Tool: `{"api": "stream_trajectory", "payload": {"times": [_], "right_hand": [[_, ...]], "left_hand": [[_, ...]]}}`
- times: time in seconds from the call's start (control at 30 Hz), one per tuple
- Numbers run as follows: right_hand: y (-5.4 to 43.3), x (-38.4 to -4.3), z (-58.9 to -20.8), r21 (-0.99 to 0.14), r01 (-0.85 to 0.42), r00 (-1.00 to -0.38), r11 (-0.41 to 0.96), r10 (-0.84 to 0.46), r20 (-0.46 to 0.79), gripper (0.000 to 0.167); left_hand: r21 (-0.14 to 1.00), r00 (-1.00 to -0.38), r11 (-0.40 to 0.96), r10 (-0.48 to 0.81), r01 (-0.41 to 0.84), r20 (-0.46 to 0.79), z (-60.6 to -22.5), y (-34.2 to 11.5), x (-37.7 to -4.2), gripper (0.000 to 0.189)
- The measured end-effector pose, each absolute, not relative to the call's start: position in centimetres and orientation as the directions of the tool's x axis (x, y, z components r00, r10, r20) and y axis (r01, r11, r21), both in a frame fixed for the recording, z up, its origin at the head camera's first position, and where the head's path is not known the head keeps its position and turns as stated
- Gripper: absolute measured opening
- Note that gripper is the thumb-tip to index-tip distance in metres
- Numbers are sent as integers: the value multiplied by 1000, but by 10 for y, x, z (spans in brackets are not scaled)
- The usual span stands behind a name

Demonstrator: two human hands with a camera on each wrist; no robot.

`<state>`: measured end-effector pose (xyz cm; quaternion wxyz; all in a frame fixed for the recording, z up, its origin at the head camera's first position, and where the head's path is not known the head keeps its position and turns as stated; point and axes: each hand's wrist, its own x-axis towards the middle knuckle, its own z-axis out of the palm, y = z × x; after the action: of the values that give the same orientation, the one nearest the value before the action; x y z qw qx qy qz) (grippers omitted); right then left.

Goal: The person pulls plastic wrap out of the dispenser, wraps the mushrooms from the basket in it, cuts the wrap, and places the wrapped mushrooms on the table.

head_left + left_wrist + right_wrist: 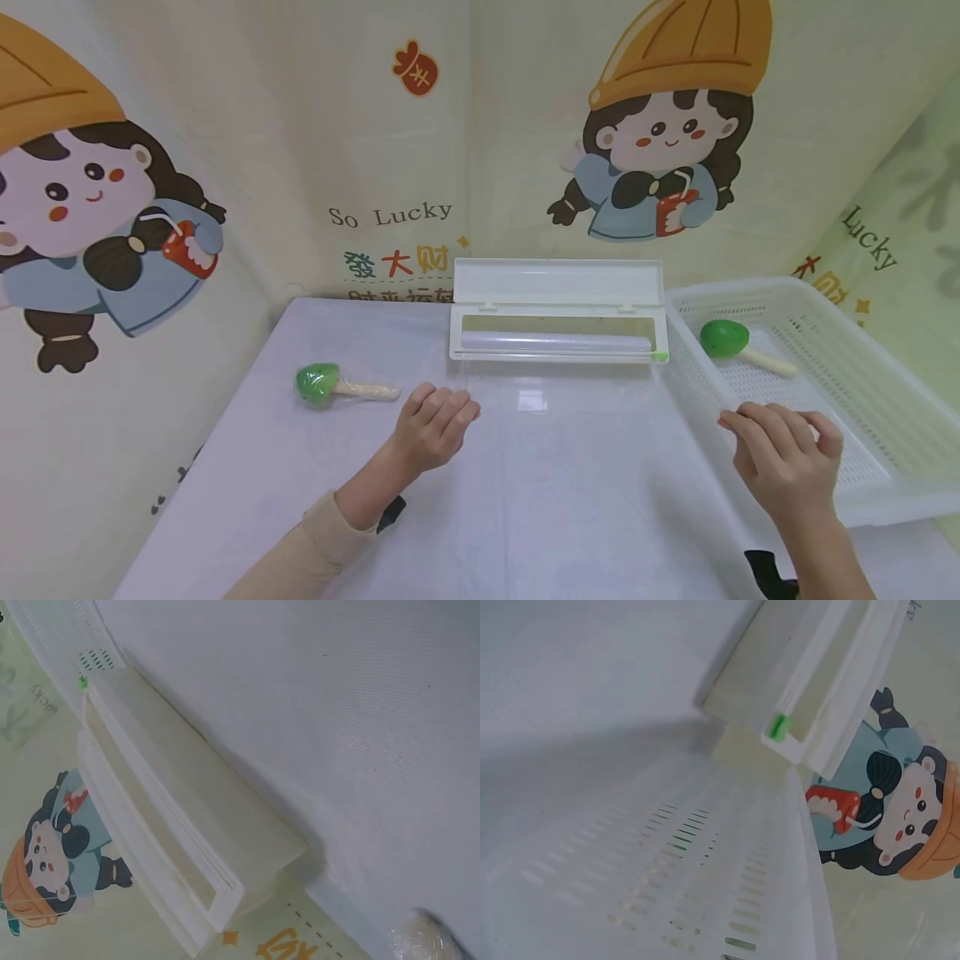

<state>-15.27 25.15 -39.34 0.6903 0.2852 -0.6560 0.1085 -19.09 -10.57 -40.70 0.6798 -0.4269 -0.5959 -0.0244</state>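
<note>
A white cling film dispenser (558, 354) stands at the back of the table with its lid raised, a roll of film (555, 342) inside. Clear cling film (532, 402) reaches forward from it, faint apart from a bright glare. My left hand (437, 427) pinches the film's near left side with curled fingers. Over the basket's near left rim, my right hand (793, 454) is curled with thumb and forefinger together at the film's right side; the film there is barely visible. Both wrist views show the dispenser (195, 780) but neither hand.
A film-wrapped green maraca-like toy (318, 383) with a pale handle lies on the table at left. Another such toy (725, 338), unwrapped, lies in the white perforated basket (892, 504) at right. A printed curtain (517, 167) hangs behind the table.
</note>
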Motion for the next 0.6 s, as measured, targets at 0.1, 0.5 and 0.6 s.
{"api": "stream_trajectory", "payload": {"times": [0.1,0.5,0.6], "right_hand": [[249,-151,-391,250,-515,144,820,-205,968,16],[243,-144,-383,244,-510,201,825,-162,966,18],[243,-141,-382,242,-507,201,827,-159,967,19]], "left_hand": [[-558,295,633,479,536,827,-405,-105,-188,18],[-571,318,629,477,527,819,-398,-103,-179,19],[-574,323,626,478,528,817,-397,-103,-177,18]]}}
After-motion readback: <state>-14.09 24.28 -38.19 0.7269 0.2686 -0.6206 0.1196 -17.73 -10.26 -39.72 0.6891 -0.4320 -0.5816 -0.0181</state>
